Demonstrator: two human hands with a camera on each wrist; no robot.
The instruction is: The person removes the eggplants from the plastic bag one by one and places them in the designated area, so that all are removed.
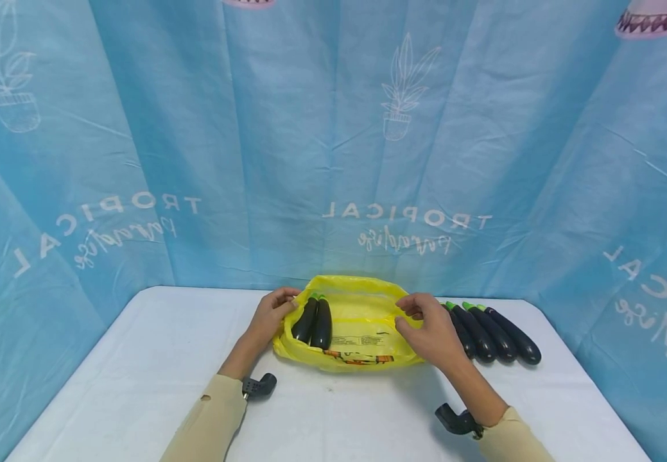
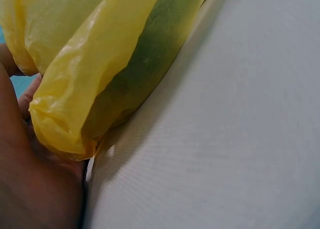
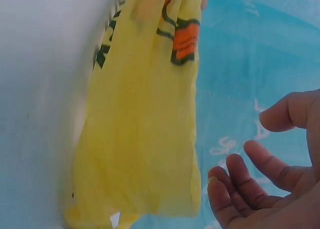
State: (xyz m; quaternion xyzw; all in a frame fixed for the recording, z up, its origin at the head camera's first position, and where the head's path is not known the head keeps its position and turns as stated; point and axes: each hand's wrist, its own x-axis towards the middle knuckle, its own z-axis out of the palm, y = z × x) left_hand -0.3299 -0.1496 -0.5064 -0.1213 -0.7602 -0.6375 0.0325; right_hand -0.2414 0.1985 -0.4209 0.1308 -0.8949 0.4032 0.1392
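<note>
A yellow plastic bag (image 1: 362, 366) lies with its mouth spread wide in the middle of the table. Two dark eggplants (image 1: 322, 324) with green stems lie side by side inside it, at its left end. My left hand (image 1: 268, 321) holds the bag's left rim; in the left wrist view the yellow film bunches against the palm and fingers. At the right end of the bag hovers my right hand (image 1: 434, 330), its fingers loosely bent and thumb apart. The right wrist view shows that hand (image 3: 280, 184) beside the film with nothing between thumb and fingers.
Several more eggplants (image 1: 497, 333) lie in a row on the white tablecloth (image 1: 137, 378), right of the bag and partly behind the right hand. A blue printed curtain (image 1: 287, 160) hangs behind the table and along its sides.
</note>
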